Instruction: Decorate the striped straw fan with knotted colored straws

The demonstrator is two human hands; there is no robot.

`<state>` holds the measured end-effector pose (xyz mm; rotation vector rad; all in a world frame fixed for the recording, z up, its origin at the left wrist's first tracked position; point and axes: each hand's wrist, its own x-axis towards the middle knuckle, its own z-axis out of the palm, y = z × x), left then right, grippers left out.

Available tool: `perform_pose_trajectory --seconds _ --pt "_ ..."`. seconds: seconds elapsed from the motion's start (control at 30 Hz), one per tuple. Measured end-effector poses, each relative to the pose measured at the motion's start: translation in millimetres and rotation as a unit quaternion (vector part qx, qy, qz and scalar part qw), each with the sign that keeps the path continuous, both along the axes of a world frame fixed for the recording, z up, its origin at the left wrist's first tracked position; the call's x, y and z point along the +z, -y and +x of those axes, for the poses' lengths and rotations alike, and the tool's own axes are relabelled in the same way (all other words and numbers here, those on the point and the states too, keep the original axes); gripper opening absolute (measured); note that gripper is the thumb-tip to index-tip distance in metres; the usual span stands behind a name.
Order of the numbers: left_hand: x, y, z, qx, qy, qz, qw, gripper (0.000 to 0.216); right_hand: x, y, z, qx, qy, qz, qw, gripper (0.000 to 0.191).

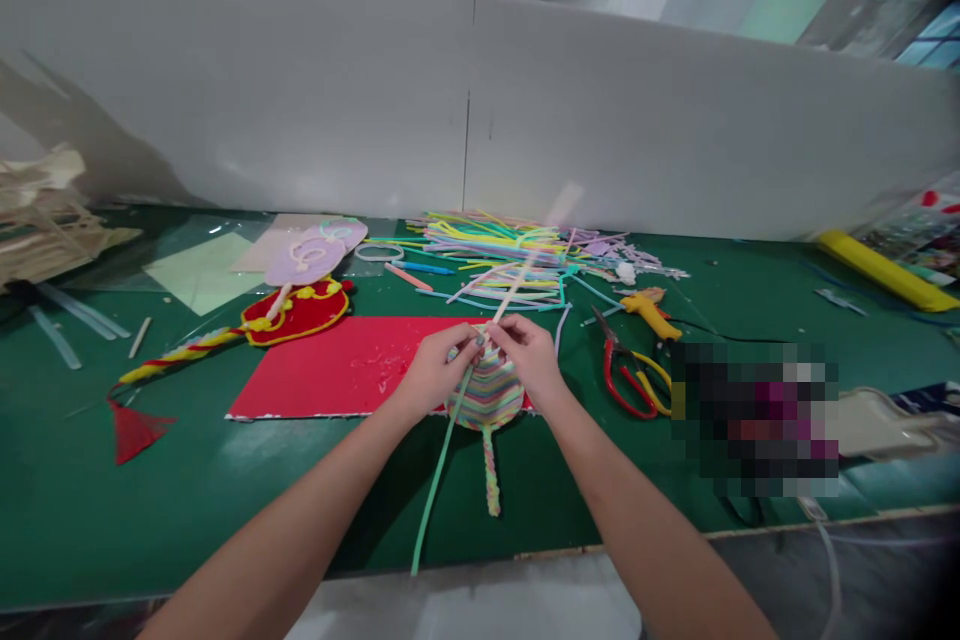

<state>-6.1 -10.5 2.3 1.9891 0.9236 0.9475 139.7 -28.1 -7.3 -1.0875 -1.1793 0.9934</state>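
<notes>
Fan (486, 402) at frame centre looks mostly covered, handle (491, 480) wrapped; its top seems unfinished. Left hand (448, 362) and right hand (527, 350) pinch it there, green strip (437, 480) running toward lower centre.

Fingers (514, 328) at striped fan (486, 402)

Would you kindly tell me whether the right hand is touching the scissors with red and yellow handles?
Apart: the head view shows a strip of green tabletop between the right hand and the scissors.
</notes>
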Motion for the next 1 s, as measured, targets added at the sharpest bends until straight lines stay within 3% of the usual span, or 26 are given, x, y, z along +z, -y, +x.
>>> perform_pose_trajectory --seconds 0.13,0.3,0.53,0.7,0.87,1.0 --pt "0.6 -0.8 -1.5 -0.037 -0.008 -0.033 0.999 0.026 -1.6 -0.9 1.2 0.019 0.001 -0.005 1.000 0.020" --pt "-6.0 -1.5 3.2 -0.034 0.091 -0.097 0.991 0.028 -5.1 -3.2 1.8 -0.002 -0.012 0.001 1.000 0.018" --pt "-6.2 -2.9 4.3 0.040 0.144 -0.087 0.985 0.024 -2.2 -0.1 -1.9 0.010 -0.006 -0.006 1.000 0.020" --pt "-5.3 -4.1 1.7 0.051 0.098 -0.056 0.992 0.022 -1.7 -0.9 -1.3 -0.007 0.004 -0.018 1.000 0.025" --pt "-0.1 0.1 -0.3 -0.007 -0.015 0.015 1.000 0.020 -3.2 -1.7 2.9 -0.017 0.022 -0.008 1.000 0.021" --pt "2.5 -1.6 -3.8 -0.047 -0.030 -0.007 0.998 0.017 -3.4 -1.0 3.4 0.013 0.028 0.004 1.000 0.019"
